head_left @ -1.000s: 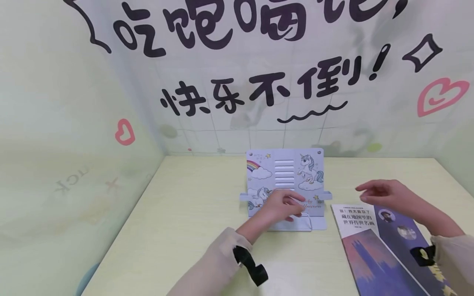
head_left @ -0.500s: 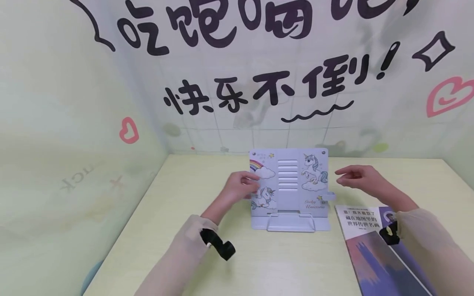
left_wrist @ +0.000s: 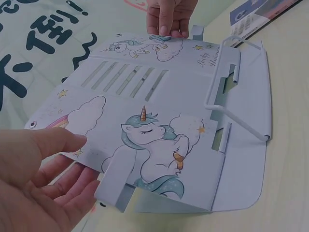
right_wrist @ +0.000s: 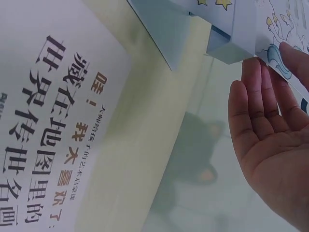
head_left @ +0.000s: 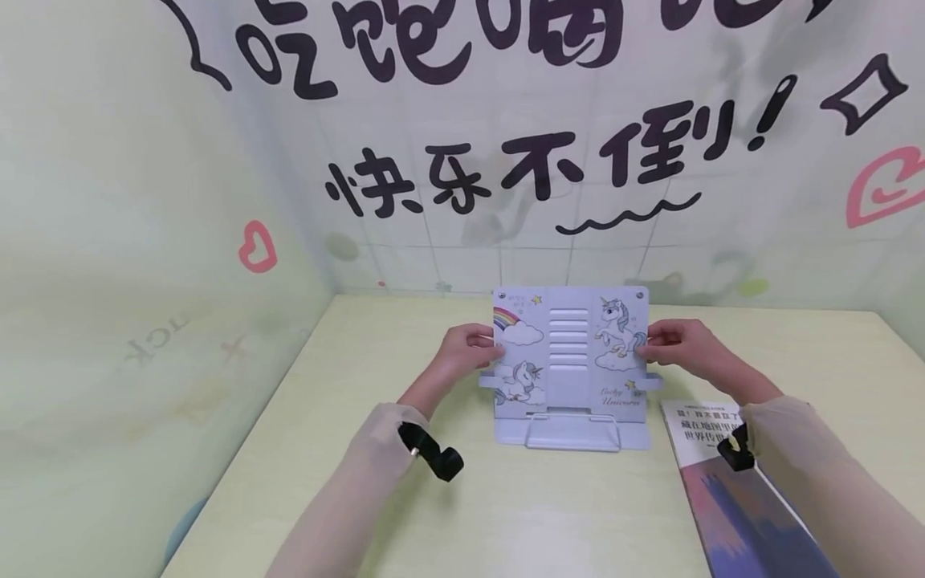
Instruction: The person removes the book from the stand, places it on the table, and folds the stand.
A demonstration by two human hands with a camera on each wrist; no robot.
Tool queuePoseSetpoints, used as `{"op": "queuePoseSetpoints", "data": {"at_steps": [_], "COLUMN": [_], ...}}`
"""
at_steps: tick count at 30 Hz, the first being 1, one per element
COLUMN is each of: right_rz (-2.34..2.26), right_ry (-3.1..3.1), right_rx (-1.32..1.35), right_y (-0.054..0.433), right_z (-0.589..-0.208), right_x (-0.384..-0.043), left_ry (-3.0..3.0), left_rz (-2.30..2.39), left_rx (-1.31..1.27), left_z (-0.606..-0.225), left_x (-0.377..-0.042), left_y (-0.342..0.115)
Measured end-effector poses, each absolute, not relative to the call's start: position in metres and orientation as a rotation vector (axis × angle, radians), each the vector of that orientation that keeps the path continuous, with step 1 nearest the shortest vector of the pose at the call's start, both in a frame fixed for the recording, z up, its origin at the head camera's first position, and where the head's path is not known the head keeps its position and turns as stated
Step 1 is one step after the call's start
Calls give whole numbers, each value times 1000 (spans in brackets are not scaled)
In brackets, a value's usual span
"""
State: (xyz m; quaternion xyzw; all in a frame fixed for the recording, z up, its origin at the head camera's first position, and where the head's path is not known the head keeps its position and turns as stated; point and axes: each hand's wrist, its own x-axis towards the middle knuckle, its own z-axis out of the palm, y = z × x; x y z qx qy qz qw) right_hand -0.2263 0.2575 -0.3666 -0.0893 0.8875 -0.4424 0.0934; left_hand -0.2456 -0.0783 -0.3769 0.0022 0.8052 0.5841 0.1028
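A pale lilac book stand with unicorn drawings, slots and a wire page holder stands upright on the table. My left hand grips its left edge, the thumb on the printed face and the fingers behind it, as the left wrist view shows. At the opposite edge, my right hand holds the panel the same way, its thumb over the unicorn's tail. In the right wrist view, the fingers reach behind the panel near a folded side tab.
Books lie on the table at the right, the top one with a white and purple cover. My right sleeve passes over them. A printed cloth wall rises behind the table, and another stands at the left.
My left hand has moved from in front of the book stand to its left edge. The right hand has come left from above the books to the right edge. Both now grip the stand.
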Motion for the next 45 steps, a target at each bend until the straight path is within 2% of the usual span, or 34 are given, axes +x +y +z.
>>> {"op": "queuePoseSetpoints", "data": {"at_steps": [7, 20, 31, 45], "right_rz": [-1374, -1370, -1337, -1392], "right_ry": [2630, 2668, 2624, 2539], "right_rx": [-245, -279, -380, -387], "right_y": [253, 238, 226, 212], "right_z": [-372, -370, -367, -366], "right_x": [-224, -240, -261, -283], "left_ry": [2307, 2292, 2205, 2065], "left_rz": [1816, 1884, 1906, 1879], "left_rx": [-35, -19, 68, 206], "left_z": [-385, -389, -395, -395], "left_x": [-246, -243, -234, -214], "left_y": [-71, -87, -106, -113]}}
